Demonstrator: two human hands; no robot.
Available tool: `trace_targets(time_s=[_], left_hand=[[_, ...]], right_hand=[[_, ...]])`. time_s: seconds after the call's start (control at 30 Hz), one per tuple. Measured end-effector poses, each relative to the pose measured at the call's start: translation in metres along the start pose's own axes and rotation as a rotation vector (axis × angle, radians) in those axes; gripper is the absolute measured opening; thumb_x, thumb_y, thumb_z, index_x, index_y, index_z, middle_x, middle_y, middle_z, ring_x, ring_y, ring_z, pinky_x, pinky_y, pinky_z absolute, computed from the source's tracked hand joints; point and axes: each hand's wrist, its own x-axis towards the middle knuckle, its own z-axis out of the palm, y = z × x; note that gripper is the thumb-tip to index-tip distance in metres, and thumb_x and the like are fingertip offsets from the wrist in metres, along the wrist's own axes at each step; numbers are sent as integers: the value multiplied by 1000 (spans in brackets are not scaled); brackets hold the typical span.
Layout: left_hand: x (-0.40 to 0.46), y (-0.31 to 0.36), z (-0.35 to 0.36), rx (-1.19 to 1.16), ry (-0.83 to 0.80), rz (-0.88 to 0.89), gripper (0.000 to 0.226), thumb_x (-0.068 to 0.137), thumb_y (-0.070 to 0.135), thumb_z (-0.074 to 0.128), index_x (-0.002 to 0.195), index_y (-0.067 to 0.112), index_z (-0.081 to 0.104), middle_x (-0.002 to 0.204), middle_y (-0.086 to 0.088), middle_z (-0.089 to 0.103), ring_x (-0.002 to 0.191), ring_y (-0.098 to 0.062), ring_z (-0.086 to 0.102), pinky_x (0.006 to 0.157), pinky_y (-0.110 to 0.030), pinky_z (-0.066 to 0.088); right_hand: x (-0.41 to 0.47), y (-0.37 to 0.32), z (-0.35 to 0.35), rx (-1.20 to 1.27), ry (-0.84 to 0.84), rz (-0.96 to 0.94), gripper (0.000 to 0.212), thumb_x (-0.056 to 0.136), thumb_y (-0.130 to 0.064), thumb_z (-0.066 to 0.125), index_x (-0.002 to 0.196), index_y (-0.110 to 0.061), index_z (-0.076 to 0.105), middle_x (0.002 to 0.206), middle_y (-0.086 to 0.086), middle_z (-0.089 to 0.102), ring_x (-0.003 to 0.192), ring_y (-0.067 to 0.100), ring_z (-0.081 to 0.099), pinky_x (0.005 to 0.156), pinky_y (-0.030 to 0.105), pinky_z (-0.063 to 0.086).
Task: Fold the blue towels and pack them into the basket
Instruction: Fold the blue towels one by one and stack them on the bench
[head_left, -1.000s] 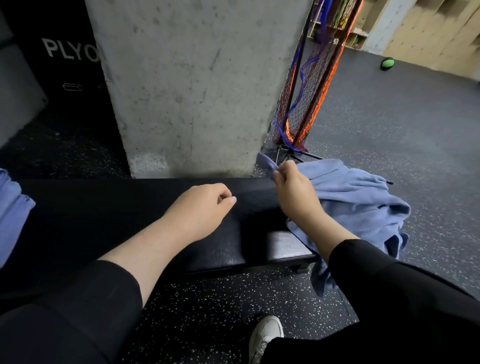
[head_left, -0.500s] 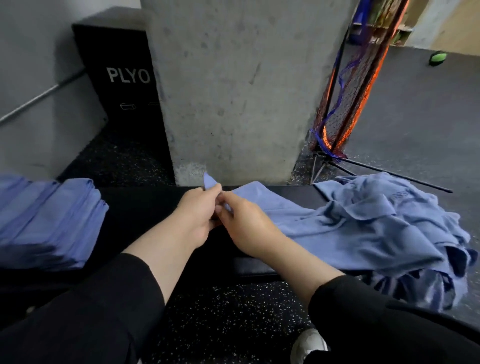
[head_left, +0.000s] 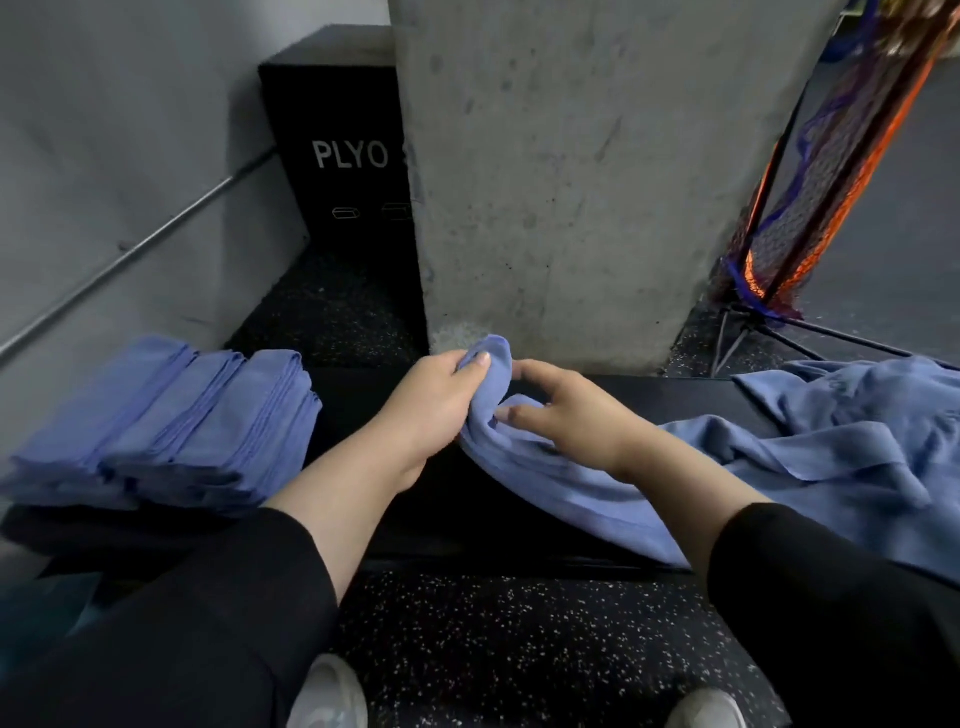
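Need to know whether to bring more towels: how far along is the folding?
Done: a stack of folded towels sits on the bench. In hand: left hand grips a corner of one towel, right hand on it. Left: the unfolded pile, and all packing; no basket in view.

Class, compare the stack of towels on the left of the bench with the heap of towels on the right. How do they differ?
The stack of towels is folded flat with neat, layered edges; the heap of towels is crumpled and loose. No hand touches the stack; from the heap side, one towel stretches to both hands, the left hand and right hand gripping it. Both are blue and lie on the black bench.
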Motion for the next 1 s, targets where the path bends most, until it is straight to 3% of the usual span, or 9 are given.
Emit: trace_targets(time_s=[0.1,0.2,0.3,0.4,0.5,0.6,0.67,0.9,1.0], left_hand=[[4,0,-4,191,91,72,34,106,32,46,102,7,68,97,-11,73,96,-23,69,86,-40,54],[8,1,-9,228,219,129,35,103,33,48,92,3,61,93,-16,69,87,-30,65,81,-47,51],[11,4,-15,207,257,202,34,103,31,51,81,5,55,80,-11,65,70,-17,56,71,-41,48],[13,6,-23,217,325,272,38,102,31,53,76,4,46,67,-3,47,61,-11,40,59,-31,35],[17,7,-36,232,386,309,41,102,32,54,71,8,41,62,2,39,56,-9,31,52,-25,27],[17,8,-48,295,437,334,44,102,29,55,66,17,33,60,5,31,53,-9,25,51,-26,24],[19,6,-55,332,474,323,44,102,26,54,66,18,30,59,5,29,54,-10,24,51,-27,23],[29,-13,-58,602,446,103,33,92,16,53,64,13,37,59,-4,41,61,-26,35,54,-38,26],[36,-14,-53,411,469,82,26,94,21,52,72,7,53,62,-10,52,61,-28,45,56,-41,40]], right_hand=[[5,-3,9,67,30,-8,13,88,-38,68,99,-31,68,92,7,72,78,15,61,79,40,51],[7,-9,12,176,126,-22,18,88,-29,67,86,-11,63,70,2,58,64,10,45,65,34,41],[7,-12,9,319,135,-65,14,84,-24,64,77,-16,56,72,1,60,69,14,52,73,45,47],[5,-13,2,363,55,-87,17,89,-15,70,87,-17,54,69,3,58,65,17,50,63,34,42],[5,-10,-14,97,-9,-54,23,82,-27,78,93,-15,61,67,8,63,62,15,54,59,37,45],[0,-5,-32,-320,-42,6,16,81,-29,75,79,-15,68,58,-7,57,56,6,46,58,30,43],[-5,-2,-45,-479,-23,71,18,81,-30,73,74,-15,68,59,1,55,56,10,42,55,30,38],[-5,2,-71,-377,377,189,31,86,-25,58,63,-5,56,51,10,55,54,22,45,53,32,37],[7,15,-72,-214,608,116,22,90,-28,58,76,-11,63,64,1,71,67,20,65,66,36,54]])
